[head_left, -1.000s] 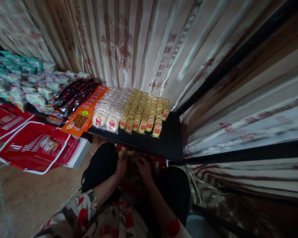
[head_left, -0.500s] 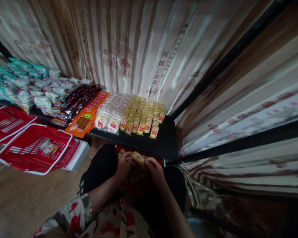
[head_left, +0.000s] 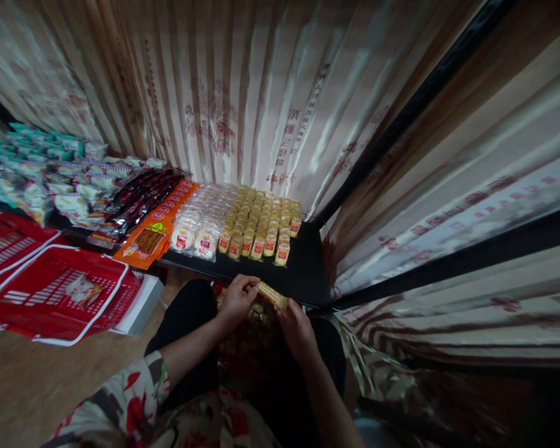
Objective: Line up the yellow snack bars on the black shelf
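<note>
Between my two hands I hold a small yellow wrapped snack (head_left: 272, 295), stretched level above my lap. My left hand (head_left: 239, 297) pinches its left end, and my right hand (head_left: 296, 326) pinches its right end. Below it, between my knees, a red bag (head_left: 220, 290) holds many similar yellowish packs (head_left: 256, 323), dim and hard to make out singly. Just beyond my hands, rows of yellow wrapped snacks (head_left: 259, 224) with red labels stand on a black table (head_left: 305, 264).
Left of the yellow rows lie clear-wrapped white round crackers (head_left: 193, 227), an orange snack bag (head_left: 152, 233), dark red packets (head_left: 140, 199), and white and teal packets (head_left: 42, 152). Red bags (head_left: 58, 292) and a white box (head_left: 142, 305) sit at lower left. Curtains (head_left: 242, 93) and black bars (head_left: 401, 118) enclose the table.
My hands have risen a little from the red bag, lifting the yellow snack toward the table edge. The whole view has shifted slightly.
</note>
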Available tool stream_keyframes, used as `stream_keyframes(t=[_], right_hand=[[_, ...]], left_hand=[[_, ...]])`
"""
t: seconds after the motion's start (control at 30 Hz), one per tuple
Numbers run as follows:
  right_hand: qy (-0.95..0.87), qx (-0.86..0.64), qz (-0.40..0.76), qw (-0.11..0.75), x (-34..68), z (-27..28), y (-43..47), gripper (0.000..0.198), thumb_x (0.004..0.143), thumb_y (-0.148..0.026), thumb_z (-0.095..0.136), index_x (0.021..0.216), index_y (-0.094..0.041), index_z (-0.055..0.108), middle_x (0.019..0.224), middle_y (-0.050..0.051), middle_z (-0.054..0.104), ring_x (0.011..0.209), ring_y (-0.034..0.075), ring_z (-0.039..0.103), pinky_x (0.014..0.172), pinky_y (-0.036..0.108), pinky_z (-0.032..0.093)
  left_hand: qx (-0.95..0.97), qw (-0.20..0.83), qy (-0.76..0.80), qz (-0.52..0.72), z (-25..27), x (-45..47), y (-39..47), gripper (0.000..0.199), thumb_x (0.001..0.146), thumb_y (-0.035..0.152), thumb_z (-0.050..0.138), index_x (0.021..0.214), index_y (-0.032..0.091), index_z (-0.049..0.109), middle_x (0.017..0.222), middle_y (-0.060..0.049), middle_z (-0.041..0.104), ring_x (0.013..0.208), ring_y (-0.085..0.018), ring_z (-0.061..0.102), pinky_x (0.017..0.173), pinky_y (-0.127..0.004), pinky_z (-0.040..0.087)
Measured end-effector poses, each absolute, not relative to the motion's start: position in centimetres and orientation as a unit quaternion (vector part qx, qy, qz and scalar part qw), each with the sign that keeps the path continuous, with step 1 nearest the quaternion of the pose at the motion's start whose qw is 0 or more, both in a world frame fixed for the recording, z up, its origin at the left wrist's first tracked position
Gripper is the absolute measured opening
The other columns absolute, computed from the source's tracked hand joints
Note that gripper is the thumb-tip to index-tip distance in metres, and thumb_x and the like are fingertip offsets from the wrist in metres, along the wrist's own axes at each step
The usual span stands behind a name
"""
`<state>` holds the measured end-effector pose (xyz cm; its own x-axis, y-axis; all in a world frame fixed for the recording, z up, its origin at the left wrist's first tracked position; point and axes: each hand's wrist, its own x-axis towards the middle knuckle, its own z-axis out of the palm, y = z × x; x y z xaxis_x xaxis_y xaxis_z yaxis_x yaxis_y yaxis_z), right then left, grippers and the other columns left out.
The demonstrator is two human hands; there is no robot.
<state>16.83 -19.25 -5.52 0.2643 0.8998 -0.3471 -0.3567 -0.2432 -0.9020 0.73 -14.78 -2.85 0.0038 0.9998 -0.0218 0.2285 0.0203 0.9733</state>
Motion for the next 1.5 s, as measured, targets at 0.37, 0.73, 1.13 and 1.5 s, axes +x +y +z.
stream_keyframes(t=[0.37,0.73,1.13,1.5], right_hand=[[-0.122,-0.484,0.638,0.587,17.5,-5.4,-18.8,0.024,0.072,-0.044,0.066,0.071,-0.023,0.056,0.068,-0.002,0.062,0.076,0.016,0.066,0.077,0.031,0.055],[-0.255,-0.577,0.468,0.619,21.0,-3.2,-15.1,0.041,0.065,-0.042,0.072,0.098,-0.022,0.061,0.082,0.000,0.068,0.072,0.014,0.062,0.063,0.024,0.050],[-0.268,-0.619,0.378,0.635,23.3,-3.7,-10.9,0.068,0.063,-0.045,0.069,0.123,-0.019,0.048,0.089,0.004,0.068,0.077,0.017,0.063,0.070,0.029,0.050],[-0.344,-0.645,0.318,0.603,25.3,-5.3,-1.7,0.052,0.059,-0.044,0.065,0.102,-0.016,0.061,0.089,0.007,0.068,0.081,0.021,0.063,0.075,0.034,0.050]], left_hand=[[0.638,0.395,0.549,0.368,-0.9,3.4,-10.8,0.015,0.078,0.018,0.051,0.083,0.020,0.064,0.086,-0.002,0.060,0.083,-0.015,0.056,0.082,-0.026,0.042],[0.420,0.598,0.527,0.433,-3.1,7.5,-11.0,0.017,0.072,0.017,0.056,0.089,0.015,0.058,0.067,0.003,0.053,0.058,-0.007,0.052,0.054,-0.017,0.048],[0.327,0.638,0.555,0.422,-3.6,13.1,-10.5,0.029,0.076,0.013,0.052,0.105,0.012,0.055,0.097,-0.008,0.061,0.067,-0.009,0.060,0.055,-0.018,0.050],[0.445,0.604,0.508,0.423,-3.5,17.0,-8.4,0.048,0.085,0.027,0.046,0.131,0.014,0.045,0.143,-0.010,0.038,0.134,-0.020,0.032,0.113,-0.031,0.022]])
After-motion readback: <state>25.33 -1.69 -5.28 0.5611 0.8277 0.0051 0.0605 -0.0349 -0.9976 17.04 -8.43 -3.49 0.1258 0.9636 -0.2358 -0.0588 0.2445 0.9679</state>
